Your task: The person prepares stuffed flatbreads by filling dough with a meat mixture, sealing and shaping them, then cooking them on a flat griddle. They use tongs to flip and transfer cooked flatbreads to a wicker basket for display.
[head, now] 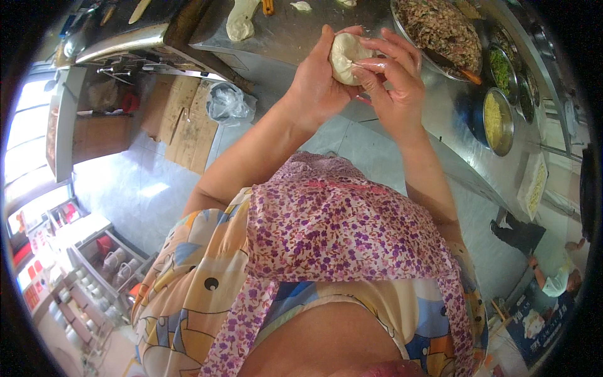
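A round of pale dough (346, 59), gathered into a fold at its right side, rests in my left hand (315, 80), whose thumb and fingers curl around it. My right hand (395, 77) pinches the gathered edge between thumb and fingertips; its other fingers are raised and look wet or oily. Whether anything is inside the dough is hidden. Just right of my right hand stands a large metal bowl of minced filling (440, 30), with a wooden-handled tool (471, 77) lying in it. A long piece of dough (240, 23) lies on the metal worktop (287, 45) to the left.
Bowls of chopped greens (501, 68) and yellow shreds (494, 120) stand along the right counter, with a white tray (531, 188) beyond. A metal-edged cooking unit (127, 45) is at upper left. Flattened cardboard (186, 127) and a plastic-lined bin (228, 103) are below. Another person (558, 278) is at far right.
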Demonstrator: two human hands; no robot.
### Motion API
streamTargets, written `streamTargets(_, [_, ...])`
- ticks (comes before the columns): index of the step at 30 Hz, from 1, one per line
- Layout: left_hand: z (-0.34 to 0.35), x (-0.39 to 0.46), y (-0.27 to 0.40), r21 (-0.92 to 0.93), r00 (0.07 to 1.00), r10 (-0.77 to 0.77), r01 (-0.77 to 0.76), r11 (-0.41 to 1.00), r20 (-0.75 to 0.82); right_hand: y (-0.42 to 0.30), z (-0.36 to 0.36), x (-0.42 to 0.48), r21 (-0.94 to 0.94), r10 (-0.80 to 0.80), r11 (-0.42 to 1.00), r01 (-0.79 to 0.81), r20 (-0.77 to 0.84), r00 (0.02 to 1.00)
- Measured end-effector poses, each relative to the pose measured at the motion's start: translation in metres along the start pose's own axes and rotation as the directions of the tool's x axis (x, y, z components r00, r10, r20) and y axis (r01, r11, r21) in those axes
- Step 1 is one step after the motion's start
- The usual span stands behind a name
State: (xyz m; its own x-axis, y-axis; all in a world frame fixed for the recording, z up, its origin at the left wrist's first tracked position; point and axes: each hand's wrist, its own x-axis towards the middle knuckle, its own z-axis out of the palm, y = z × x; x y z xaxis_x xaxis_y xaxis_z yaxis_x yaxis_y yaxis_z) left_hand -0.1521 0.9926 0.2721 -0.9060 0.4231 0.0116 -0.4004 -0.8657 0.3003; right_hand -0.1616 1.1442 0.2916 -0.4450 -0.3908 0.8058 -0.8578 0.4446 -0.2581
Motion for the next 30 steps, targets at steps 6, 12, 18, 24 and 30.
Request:
streamTargets(6, [-0.003,-0.008,-0.011,-0.025,0.987,-0.074,0.078,0.997,0.142,-0.009,0.005,-0.001,0.554,0.545,0.677,-0.484,0.065,0.836])
streamTargets(12, [0.012,-0.011,-0.018,0.021,0.997,0.044,-0.043,0.999,-0.067,-0.009,-0.012,-0.001,0.576,0.436,0.674,-0.463,0.197,0.878])
streamTargets(18, [0.011,-0.016,-0.018,-0.051,0.999,0.050,-0.050,0.997,-0.002,-0.009,0.002,-0.001,0.148,-0.018,0.989,0.026,-0.057,0.998])
streamTargets(24, [0.008,-0.019,-0.023,0.204,0.982,0.183,-0.169,0.964,-0.053,-0.006,-0.001,0.003,0.093,-0.054,0.994,0.058,-0.045,0.998])
streamTargets(30, [0.015,-0.032,-0.019,0.014,0.994,0.081,-0.080,0.997,-0.074,-0.006,0.006,0.006,0.764,0.576,0.254,-0.593,0.374,0.727])
